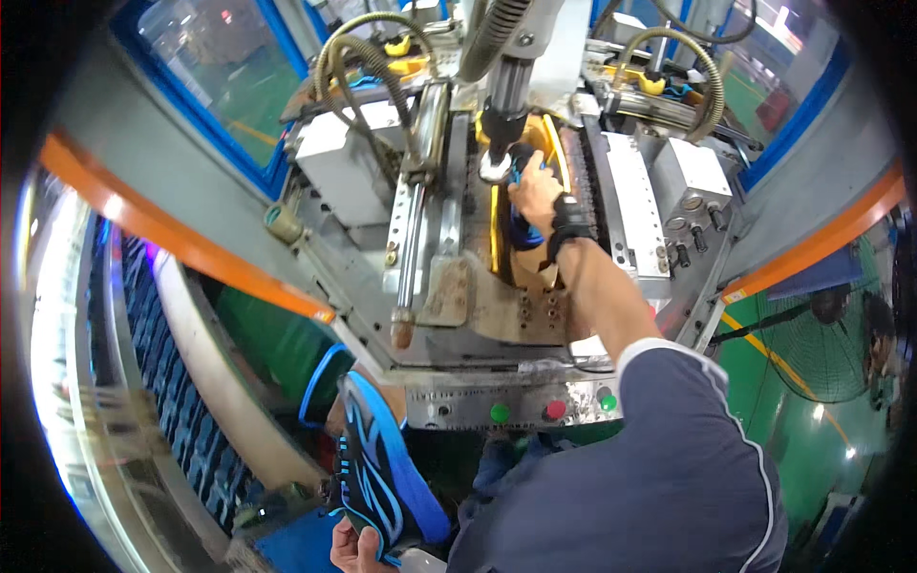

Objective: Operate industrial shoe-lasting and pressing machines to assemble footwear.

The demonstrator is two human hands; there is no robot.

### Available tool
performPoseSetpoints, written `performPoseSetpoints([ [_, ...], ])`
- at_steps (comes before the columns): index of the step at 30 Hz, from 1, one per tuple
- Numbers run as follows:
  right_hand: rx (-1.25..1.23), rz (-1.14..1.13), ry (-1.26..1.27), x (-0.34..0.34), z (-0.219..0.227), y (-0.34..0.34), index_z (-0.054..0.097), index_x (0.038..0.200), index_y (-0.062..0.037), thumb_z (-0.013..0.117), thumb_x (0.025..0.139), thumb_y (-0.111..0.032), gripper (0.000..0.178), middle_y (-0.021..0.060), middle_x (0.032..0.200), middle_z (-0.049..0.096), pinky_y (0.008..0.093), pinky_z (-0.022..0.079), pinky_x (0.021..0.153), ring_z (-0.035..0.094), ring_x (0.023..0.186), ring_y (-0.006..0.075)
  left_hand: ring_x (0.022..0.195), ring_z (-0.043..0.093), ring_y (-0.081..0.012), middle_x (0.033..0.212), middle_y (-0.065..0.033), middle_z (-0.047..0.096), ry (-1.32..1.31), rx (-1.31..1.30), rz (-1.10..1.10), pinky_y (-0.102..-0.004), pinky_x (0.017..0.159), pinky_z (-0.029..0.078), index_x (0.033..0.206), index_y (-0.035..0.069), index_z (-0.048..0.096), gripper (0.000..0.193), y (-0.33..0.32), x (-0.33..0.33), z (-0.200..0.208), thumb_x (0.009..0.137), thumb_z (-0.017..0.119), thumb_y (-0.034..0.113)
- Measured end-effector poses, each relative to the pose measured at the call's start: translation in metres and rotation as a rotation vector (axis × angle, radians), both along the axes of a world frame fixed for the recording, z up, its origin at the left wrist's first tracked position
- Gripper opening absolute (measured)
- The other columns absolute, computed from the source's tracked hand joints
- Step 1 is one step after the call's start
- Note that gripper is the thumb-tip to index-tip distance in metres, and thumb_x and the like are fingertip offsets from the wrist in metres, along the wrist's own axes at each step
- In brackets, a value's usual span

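You are pressing your right hand (pixel 535 196) around the blue shoe (pixel 521 229) under the press head (pixel 503 124); keep fingers below it. Your left hand (pixel 355 549), nearer you, is gripping another blue shoe (pixel 382 473).

packages: none in view | labels: none legible | signs: none | screens: none | machine front (pixel 497 401): only round coloured buttons

Press machine (pixel 497 239) sits dead centre, its ram (pixel 506 105) at twelve o'clock above the mounted shoe (pixel 521 224). Right hand (pixel 537 191) rests on that shoe. Button panel (pixel 516 409) lies before the machine at six. Left hand (pixel 355 549) holds a second shoe (pixel 382 468) at seven. Conveyor (pixel 162 401) curves at nine; fan (pixel 821 344) at three.
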State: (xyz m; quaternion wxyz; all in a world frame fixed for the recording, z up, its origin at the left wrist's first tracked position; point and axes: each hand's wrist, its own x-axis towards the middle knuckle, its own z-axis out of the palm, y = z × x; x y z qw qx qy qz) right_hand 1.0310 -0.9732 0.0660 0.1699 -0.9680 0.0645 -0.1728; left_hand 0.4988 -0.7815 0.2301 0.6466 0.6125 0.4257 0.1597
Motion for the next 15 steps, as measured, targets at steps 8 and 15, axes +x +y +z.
performPoseSetpoints([
  [8,0.473,1.154,-0.04,-0.294,-0.014,0.003,0.061,0.109,-0.0044,0.064,0.08,-0.003,0.029,0.0163,0.111,0.062,0.0413,0.052,0.078,0.062,0.098,0.0321,0.086,0.062,-0.0167,0.1,-0.0098,0.067,0.011,-0.105,0.575,-0.0275,0.082,0.047,0.116,-0.01,0.059,0.038,-0.06,-0.098,-0.093,0.084,0.071,0.006],
  [15,0.202,1.359,0.136,-0.319,-0.156,0.041,0.062,0.105,-0.0067,0.056,0.085,-0.007,0.021,0.0143,0.101,0.059,0.0447,0.054,0.075,0.06,0.092,0.0352,0.088,0.065,-0.0147,0.1,-0.0094,0.069,0.036,-0.346,0.783,-0.0262,0.079,0.051,0.114,-0.013,0.061,0.04,-0.118,-0.149,-0.105,0.081,0.074,0.005],
])
